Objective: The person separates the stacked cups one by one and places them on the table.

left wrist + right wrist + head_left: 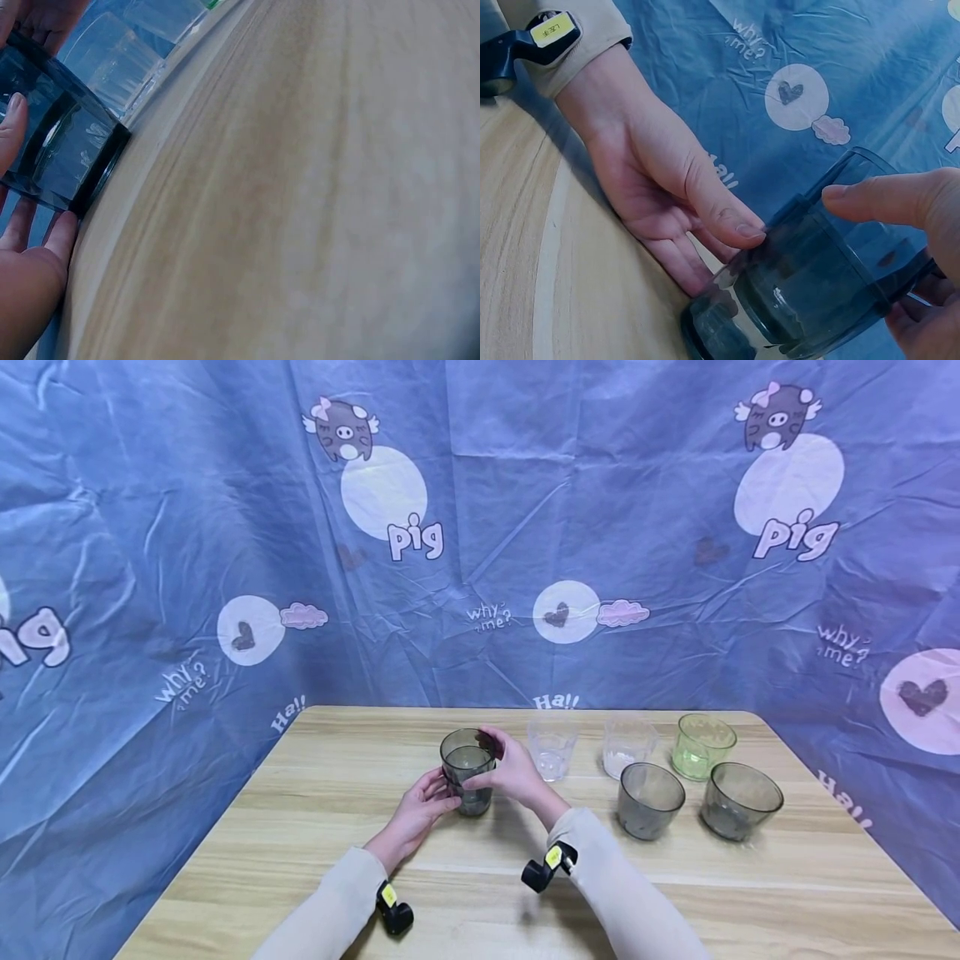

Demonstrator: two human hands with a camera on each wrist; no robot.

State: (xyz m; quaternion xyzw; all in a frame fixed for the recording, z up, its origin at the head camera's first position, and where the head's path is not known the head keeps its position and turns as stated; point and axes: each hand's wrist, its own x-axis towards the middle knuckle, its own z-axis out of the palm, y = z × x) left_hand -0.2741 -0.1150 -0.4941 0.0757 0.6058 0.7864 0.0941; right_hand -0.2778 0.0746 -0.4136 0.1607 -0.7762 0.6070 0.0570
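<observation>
Two smoky grey glass cups stand nested upright, the upper cup (467, 762) inside the lower cup (474, 803). With thumb and fingers on opposite sides, my right hand (517, 772) grips the upper cup near its rim. Low on the left, my left hand (420, 814) holds the lower cup between thumb and fingers. The right wrist view shows the left thumb (731, 225) against the glass wall and the inner cup's base within the outer one. In the left wrist view the lower cup's base (101, 172) is right at the tabletop.
Right of the stack stand two clear glasses (552, 752) (627, 750) and a green glass (702, 750). In front of these are two wider smoky grey bowls (649, 806) (738, 806). A blue printed cloth (502, 543) hangs behind the wooden table (337, 760).
</observation>
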